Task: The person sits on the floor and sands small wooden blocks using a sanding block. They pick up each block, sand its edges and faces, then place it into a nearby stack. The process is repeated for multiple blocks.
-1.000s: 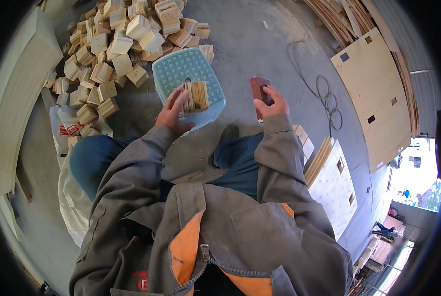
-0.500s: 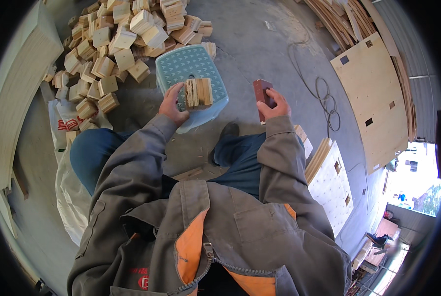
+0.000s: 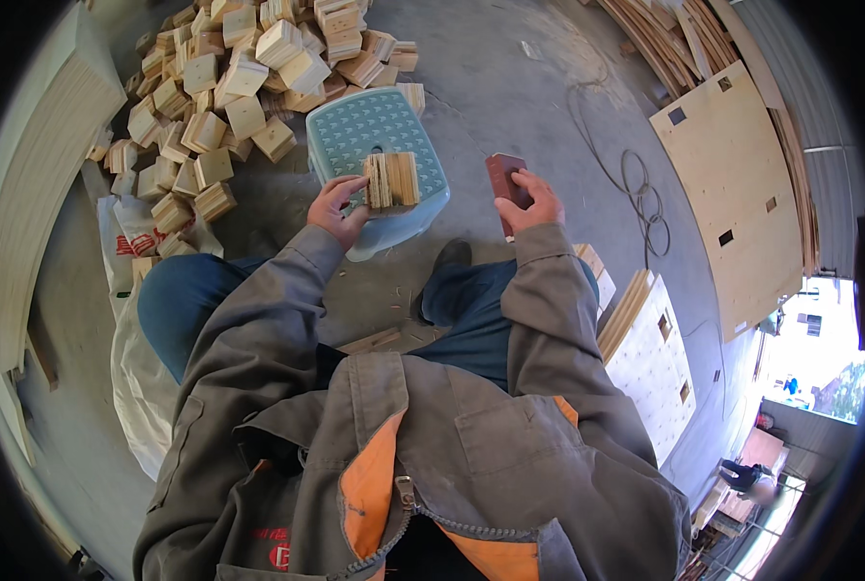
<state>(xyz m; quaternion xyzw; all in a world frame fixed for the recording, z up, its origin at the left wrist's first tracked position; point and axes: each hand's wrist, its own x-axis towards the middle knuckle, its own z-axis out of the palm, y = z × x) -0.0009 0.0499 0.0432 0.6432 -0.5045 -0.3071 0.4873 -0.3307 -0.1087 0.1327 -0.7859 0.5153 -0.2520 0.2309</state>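
Note:
A small block of stacked plywood layers (image 3: pixel 392 181) sits on the near part of a light blue-green plastic stool (image 3: pixel 355 126) with a patterned top. My left hand (image 3: pixel 338 209) is at the block's left side, thumb and fingers apart. Its fingertips come up to the block's edge; whether they touch it I cannot tell. To the right of the stool, my right hand (image 3: pixel 537 205) grips a flat reddish-brown rectangular block (image 3: pixel 506 181), holding it raised in the air with thumb and fingers around its right side.
A heap of similar wooden blocks (image 3: pixel 244 114) lies beyond the stool at left. A white sack (image 3: pixel 137 358) lies by my left knee. Plywood panels with square holes (image 3: pixel 738 208) stand at right, near a cable (image 3: pixel 636 198) on the floor. Stacked sheets (image 3: pixel 40 184) rise at far left.
My right hand has shifted slightly left, tilting the reddish-brown block a little. My left hand's fingers have loosened and straightened beside the plywood block, which stays on the stool.

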